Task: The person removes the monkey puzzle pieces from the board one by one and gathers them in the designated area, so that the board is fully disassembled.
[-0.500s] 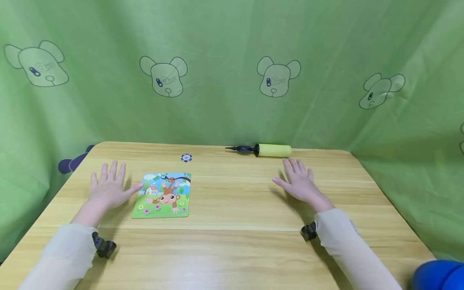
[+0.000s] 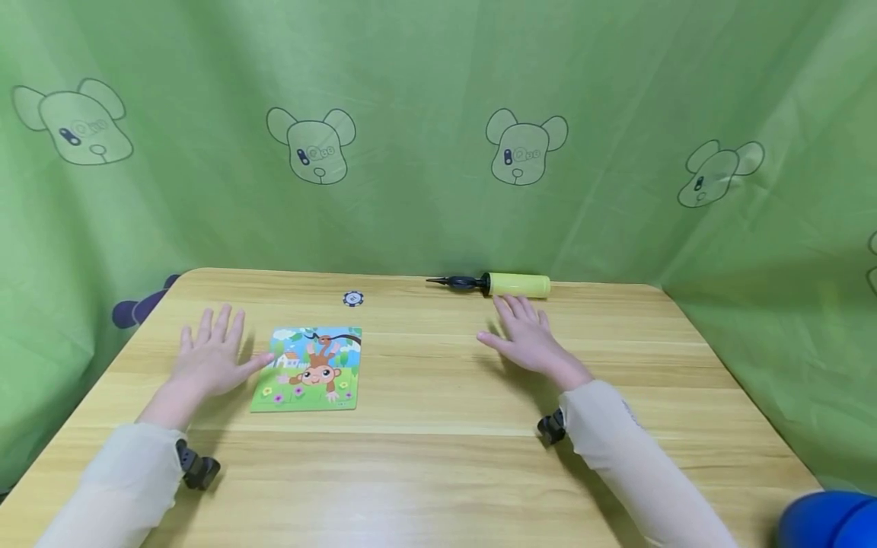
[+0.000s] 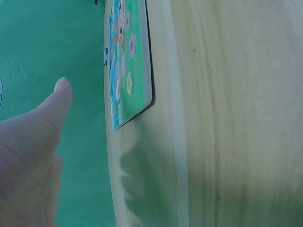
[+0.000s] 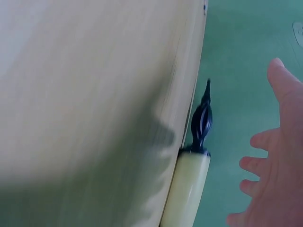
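My left hand (image 2: pixel 211 364) hovers over the table's left side with its fingers spread and holds nothing. Its thumb tip overlaps the left edge of a square monkey picture puzzle (image 2: pixel 317 388) in the head view; the left wrist view shows the thumb raised above the table, apart from the puzzle (image 3: pixel 130 71). My right hand (image 2: pixel 530 342), also empty with fingers extended, is above the table just in front of a yellow hand pump (image 2: pixel 517 285) with a black nozzle. In the right wrist view the pump (image 4: pixel 187 189) lies beyond the hand's shadow.
A small blue-and-white poker chip (image 2: pixel 352 298) lies near the back edge of the wooden table (image 2: pixel 425 487). A blue rounded object (image 2: pixel 829 521) shows at the lower right corner. Green curtain (image 2: pixel 425 221) hangs behind the table and along both sides.
My right hand has moved left, toward the middle of the table, with its fingertips closer to the pump. The left hand has shifted very slightly right. The puzzle, chip and pump stay put.
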A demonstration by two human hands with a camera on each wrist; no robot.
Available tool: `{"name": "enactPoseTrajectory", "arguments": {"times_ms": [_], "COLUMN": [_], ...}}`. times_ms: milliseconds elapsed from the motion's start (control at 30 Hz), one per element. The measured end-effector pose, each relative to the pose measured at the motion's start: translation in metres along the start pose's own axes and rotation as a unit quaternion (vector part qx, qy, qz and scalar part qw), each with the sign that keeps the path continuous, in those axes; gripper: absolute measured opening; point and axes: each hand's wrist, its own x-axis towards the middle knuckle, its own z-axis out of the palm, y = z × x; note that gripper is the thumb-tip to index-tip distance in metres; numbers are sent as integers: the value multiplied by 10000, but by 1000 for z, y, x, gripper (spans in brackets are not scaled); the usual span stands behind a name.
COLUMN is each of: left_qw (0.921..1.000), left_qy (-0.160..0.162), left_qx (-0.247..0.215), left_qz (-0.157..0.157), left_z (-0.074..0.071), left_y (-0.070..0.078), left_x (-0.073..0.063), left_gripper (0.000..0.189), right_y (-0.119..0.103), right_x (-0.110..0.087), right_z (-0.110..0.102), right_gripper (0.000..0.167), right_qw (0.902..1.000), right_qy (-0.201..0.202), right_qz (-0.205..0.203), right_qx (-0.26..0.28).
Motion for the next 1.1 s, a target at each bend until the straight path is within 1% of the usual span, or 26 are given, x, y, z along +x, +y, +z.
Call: {"name": "enactPoseTrajectory", "arguments": {"times_ms": [133, 400, 700, 867, 1100], "left_qw": [9999, 9992, 9965, 9950, 9928], "left_qy": [37, -20, -75, -124, -273], "left_qx": [77, 222, 145, 59, -6], "left_qz": [67, 331, 820, 987, 1164], "left_z": [3, 7, 14, 16, 19], "left_y": [-1, -1, 2, 2, 0], "left_x": [0, 1, 2, 0, -1], "left_gripper": [98, 98, 98, 95, 93], "right_y": [-17, -50, -91, -112, -138], "right_x": [9, 25, 37, 40, 42], "right_z": [7, 21, 35, 44, 57], "right_gripper": [81, 81, 81, 80, 78], "right_qw": [9997, 9975, 9921, 9877, 9766], "right_qy": [-32, -313, -755, -957, -1317], "right_qz": [-233, -627, -998, -1226, -1687], "right_qx": [5, 26, -72, -137, -209]}}
